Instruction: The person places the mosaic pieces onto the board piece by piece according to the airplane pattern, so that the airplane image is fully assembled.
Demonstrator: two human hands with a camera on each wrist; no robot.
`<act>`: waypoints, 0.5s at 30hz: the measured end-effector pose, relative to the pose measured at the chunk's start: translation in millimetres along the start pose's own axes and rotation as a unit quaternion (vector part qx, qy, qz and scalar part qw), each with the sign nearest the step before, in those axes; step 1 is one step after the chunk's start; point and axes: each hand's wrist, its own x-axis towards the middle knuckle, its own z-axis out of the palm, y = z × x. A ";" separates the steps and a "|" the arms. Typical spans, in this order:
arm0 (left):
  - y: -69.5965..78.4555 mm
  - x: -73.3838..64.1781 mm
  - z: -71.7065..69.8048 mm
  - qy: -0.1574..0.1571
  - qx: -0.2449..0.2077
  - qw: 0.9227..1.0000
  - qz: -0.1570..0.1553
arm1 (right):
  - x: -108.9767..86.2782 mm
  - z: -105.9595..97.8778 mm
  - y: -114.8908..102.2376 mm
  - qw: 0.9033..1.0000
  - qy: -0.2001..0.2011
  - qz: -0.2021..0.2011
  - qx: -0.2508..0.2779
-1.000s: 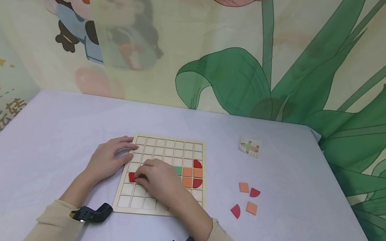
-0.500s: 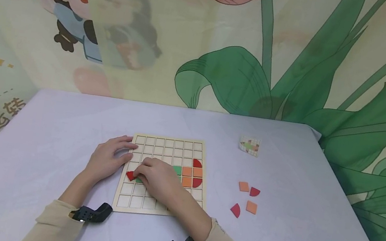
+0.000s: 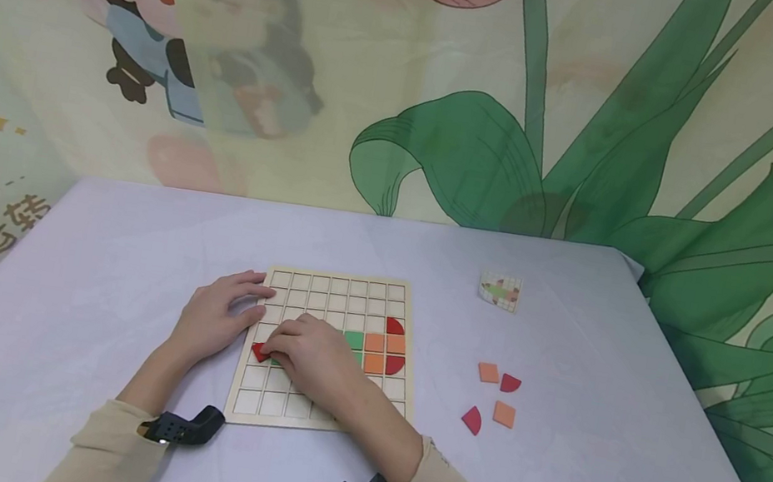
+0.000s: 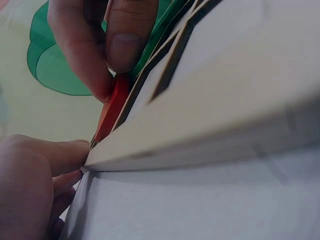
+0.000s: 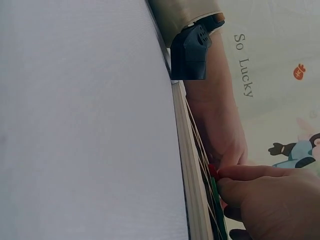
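Note:
A wooden grid board point(image 3: 273, 403) lies on the white-covered table. My left hand point(image 3: 215, 317) rests at its left edge with relaxed fingers, fingertips touching the rim. Reaching across the board, my right hand point(image 3: 316, 358) pinches a red piece point(image 3: 260, 352) between thumb and fingers at the left side. In the left wrist view that red piece point(image 4: 113, 107) leans at a tilt close to the board's edge. Green squares point(image 3: 354, 340), orange squares point(image 3: 373, 363) and red quarter-circles point(image 3: 394, 365) fill cells toward the right; my right hand hides part of that row.
Right of the board lie loose pieces: orange squares point(image 3: 504, 414) and red quarter-circles point(image 3: 472, 420). Farther back is a small card point(image 3: 500, 292) with a printed coloured pattern on a grid. A printed cloth point(image 3: 277, 165) hangs behind the table.
The red piece has turned and shifted slightly left, with my right fingers following it. Some green now shows beside those fingers. My left hand stays in place.

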 end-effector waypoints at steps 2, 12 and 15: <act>0.5 -0.1 -0.2 -0.001 0.000 1.000 -0.001 | 0.1 -0.1 0.1 1.000 -0.001 0.000 0.003; 0.2 0.2 0.1 -0.003 0.000 1.000 -0.002 | 0.6 0.6 1.2 1.000 0.005 -0.008 0.011; 0.0 0.4 0.4 -0.003 0.001 1.000 -0.001 | 0.9 -0.1 1.3 1.000 0.006 -0.009 0.013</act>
